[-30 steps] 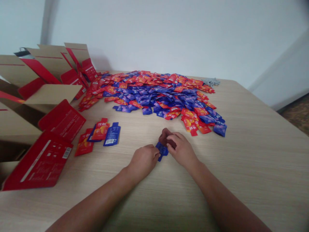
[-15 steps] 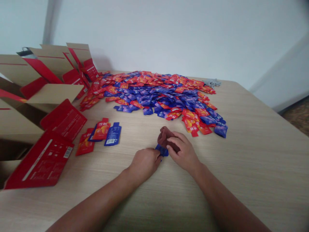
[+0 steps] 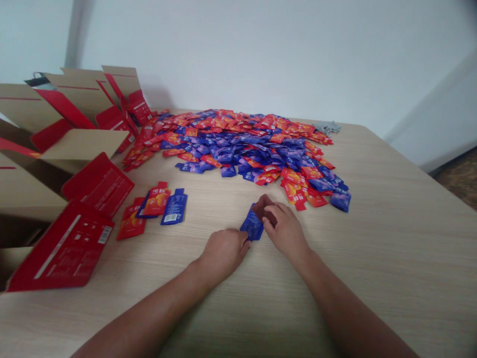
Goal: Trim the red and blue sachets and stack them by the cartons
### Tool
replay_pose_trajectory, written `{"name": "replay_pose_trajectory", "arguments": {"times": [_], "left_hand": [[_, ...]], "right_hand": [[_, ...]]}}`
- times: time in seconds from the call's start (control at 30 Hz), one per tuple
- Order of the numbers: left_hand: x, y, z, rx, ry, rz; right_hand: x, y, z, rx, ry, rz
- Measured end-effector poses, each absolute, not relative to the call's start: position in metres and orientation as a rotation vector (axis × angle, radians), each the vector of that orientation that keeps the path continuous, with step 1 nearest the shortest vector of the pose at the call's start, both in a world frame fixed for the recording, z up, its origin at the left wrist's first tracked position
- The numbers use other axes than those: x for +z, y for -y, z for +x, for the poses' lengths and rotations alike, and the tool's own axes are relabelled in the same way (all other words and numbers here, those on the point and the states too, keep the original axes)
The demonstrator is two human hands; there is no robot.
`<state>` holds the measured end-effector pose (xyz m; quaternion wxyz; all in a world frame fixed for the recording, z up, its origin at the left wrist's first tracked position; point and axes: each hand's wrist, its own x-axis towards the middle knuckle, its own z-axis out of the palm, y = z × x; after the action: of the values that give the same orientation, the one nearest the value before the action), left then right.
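Note:
A blue sachet [image 3: 251, 226] lies on the table with its printed back upward. My left hand [image 3: 226, 251] pinches its near end between thumb and fingers. In my right hand [image 3: 285, 228] is a bunched brown cloth [image 3: 266, 211], held by closed fingers against the sachet's right side and upper end. To the left lie another blue sachet [image 3: 174, 207], barcode side up, and red-orange sachets [image 3: 158, 200] overlapping one another.
A big pile of red and blue sachets [image 3: 238, 141] spreads across the back of the table [image 3: 372, 223]. Open red-and-brown cartons [image 3: 74, 248] stand along the left side. A grey cloth [image 3: 328, 128] lies at the back right, near the wall.
My right hand and the brown cloth have shifted slightly right, exposing more of the blue sachet. My left hand keeps its place on the near end.

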<state>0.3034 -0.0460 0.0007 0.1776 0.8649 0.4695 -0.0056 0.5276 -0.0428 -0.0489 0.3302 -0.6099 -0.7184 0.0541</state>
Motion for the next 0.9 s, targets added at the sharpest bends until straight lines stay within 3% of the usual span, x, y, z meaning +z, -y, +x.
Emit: {"name": "replay_pose_trajectory", "arguments": {"times": [0.27,0.43,0.77,0.9], "left_hand": [[0.003,0.047,0.304,-0.006,-1.337,2.431],[0.001,0.047,0.304,-0.015,-1.337,2.440],[0.005,0.049,0.304,-0.106,-1.247,2.536],[-0.002,0.050,0.304,0.119,-1.094,2.678]], "right_hand": [[-0.043,0.049,0.526,0.067,1.773,-1.482],[-0.035,0.055,0.516,0.238,2.016,-1.305],[-0.049,0.044,0.526,0.146,1.872,-1.589],[-0.049,0.044,0.529,0.191,1.923,-1.539]]}}
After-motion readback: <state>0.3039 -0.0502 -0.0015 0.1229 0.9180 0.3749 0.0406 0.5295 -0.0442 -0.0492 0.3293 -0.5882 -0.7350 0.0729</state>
